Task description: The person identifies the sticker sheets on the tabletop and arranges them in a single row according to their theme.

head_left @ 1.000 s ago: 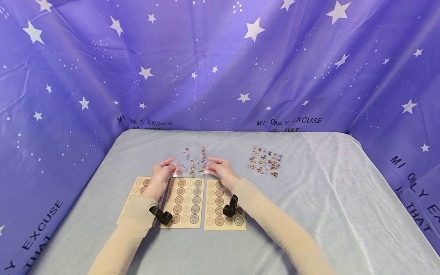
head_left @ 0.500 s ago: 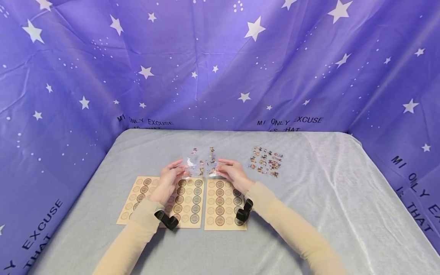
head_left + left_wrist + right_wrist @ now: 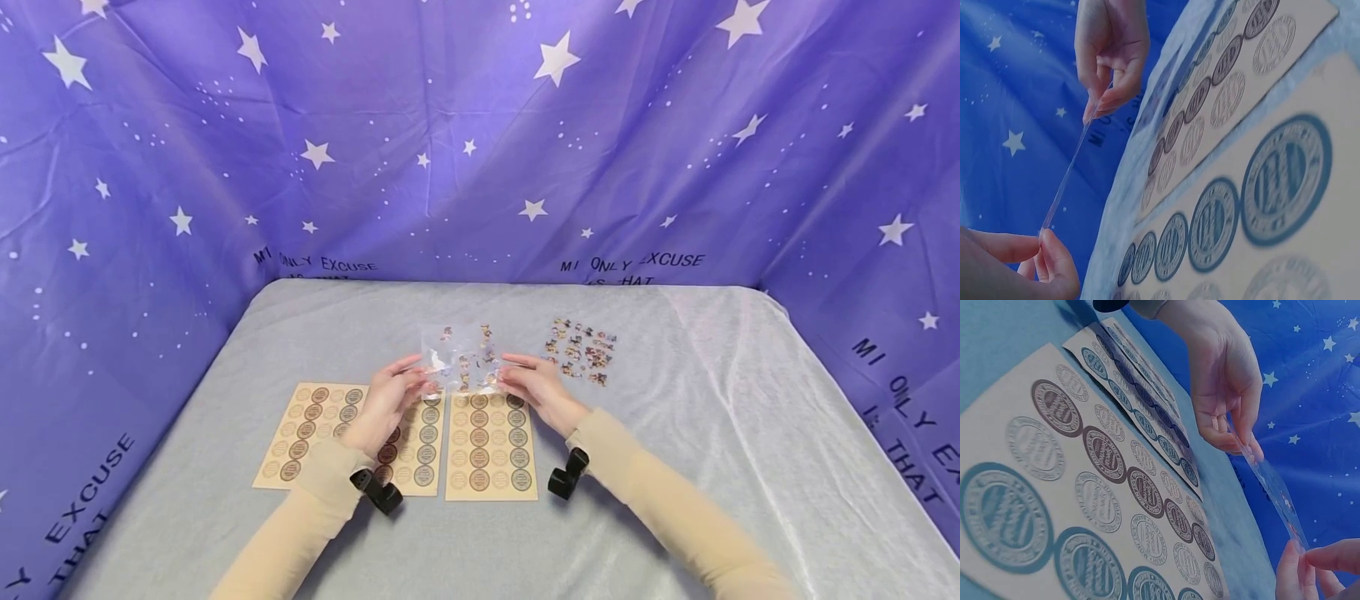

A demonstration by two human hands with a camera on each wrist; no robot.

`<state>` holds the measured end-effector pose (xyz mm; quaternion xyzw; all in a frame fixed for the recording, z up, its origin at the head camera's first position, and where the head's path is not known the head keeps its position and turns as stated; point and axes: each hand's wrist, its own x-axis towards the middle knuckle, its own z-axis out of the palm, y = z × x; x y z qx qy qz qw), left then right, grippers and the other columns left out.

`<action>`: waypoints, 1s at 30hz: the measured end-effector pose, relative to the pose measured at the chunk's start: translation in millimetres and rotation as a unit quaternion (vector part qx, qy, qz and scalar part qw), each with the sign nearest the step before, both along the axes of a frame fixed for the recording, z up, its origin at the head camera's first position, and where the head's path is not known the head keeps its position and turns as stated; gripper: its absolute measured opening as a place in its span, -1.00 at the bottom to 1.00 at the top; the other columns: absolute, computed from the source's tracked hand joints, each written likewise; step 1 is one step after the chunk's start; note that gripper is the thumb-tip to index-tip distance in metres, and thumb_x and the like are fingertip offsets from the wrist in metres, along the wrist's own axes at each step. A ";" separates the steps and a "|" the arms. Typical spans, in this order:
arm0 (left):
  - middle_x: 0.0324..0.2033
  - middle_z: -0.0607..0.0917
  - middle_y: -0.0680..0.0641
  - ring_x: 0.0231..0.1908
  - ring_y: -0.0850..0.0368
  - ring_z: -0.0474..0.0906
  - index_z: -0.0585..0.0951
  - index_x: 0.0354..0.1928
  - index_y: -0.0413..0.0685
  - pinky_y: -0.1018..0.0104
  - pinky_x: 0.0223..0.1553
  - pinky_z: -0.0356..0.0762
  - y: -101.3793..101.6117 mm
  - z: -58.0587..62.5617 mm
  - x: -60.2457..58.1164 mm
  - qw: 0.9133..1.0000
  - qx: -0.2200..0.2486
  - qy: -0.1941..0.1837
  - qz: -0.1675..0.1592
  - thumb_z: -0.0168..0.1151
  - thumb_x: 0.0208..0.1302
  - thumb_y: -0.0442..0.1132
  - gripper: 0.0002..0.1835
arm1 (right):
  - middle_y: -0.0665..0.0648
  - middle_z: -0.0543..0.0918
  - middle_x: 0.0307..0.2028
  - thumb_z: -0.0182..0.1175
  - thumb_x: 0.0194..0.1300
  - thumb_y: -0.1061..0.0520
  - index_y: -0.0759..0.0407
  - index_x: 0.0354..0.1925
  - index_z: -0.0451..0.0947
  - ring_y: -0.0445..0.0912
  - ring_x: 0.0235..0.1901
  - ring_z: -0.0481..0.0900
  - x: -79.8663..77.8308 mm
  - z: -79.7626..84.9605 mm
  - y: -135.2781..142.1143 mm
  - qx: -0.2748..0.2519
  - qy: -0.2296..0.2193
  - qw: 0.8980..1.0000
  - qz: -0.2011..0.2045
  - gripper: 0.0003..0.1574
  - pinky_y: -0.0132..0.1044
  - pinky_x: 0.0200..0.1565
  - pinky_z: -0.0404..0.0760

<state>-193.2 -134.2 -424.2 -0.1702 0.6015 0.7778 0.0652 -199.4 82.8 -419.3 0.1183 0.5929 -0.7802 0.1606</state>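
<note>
A clear sticker sheet with small coloured figures is held up above the table between both hands. My left hand pinches its left edge between thumb and fingers. At the opposite edge, my right hand pinches it the same way. Seen from the left wrist, the sheet is nearly edge-on, a thin strip between the left hand and the right hand. Below lie three cream sheets of round seal stickers: a left one, a middle one, partly hidden by the left hand and arm, and a right one.
Another clear sheet of small figure stickers lies on the table beyond the right hand. A grey cloth covers the table. Purple star-printed curtains enclose its back and sides. Black wrist cameras sit on both sleeves.
Both hands have moved right, carrying the clear sticker sheet from above the left and middle seal sheets to above the gap between the middle and right ones. The sheets on the table have stayed put.
</note>
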 end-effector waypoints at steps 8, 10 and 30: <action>-0.37 0.55 -0.07 -0.45 0.25 0.53 0.37 0.10 -0.34 0.49 -0.29 0.54 14.6 0.1 7.1 1.000 0.011 0.008 -0.020 -0.02 0.11 -0.59 -0.55 | 0.26 0.54 -0.23 0.03 0.11 0.48 0.43 0.16 0.24 -0.10 -0.30 0.58 11.8 4.1 19.7 0.002 0.003 1.000 0.010 -0.41 -0.24 -0.06 0.51; -0.37 0.55 -0.08 -0.45 0.25 0.53 0.38 0.09 -0.34 0.50 -0.32 0.54 18.9 0.3 8.7 1.000 0.011 0.006 -0.022 -0.01 0.10 -0.60 -0.55 | 0.24 0.55 -0.27 0.02 0.11 0.50 0.46 0.16 0.21 -0.10 -0.31 0.58 14.8 4.3 25.3 -0.001 0.006 1.000 0.015 -0.40 -0.22 -0.05 0.50; -0.45 0.54 -0.05 -0.47 0.25 0.53 0.33 0.10 -0.45 0.40 -0.27 0.57 67.2 -5.5 26.4 0.993 0.033 -0.002 -0.110 -0.05 0.09 -0.62 -0.55 | 0.10 0.57 -0.40 -0.04 0.12 0.49 0.55 0.20 0.01 -0.15 -0.38 0.58 50.2 3.1 88.5 0.003 0.004 0.999 0.038 -0.33 -0.28 -0.14 0.56</action>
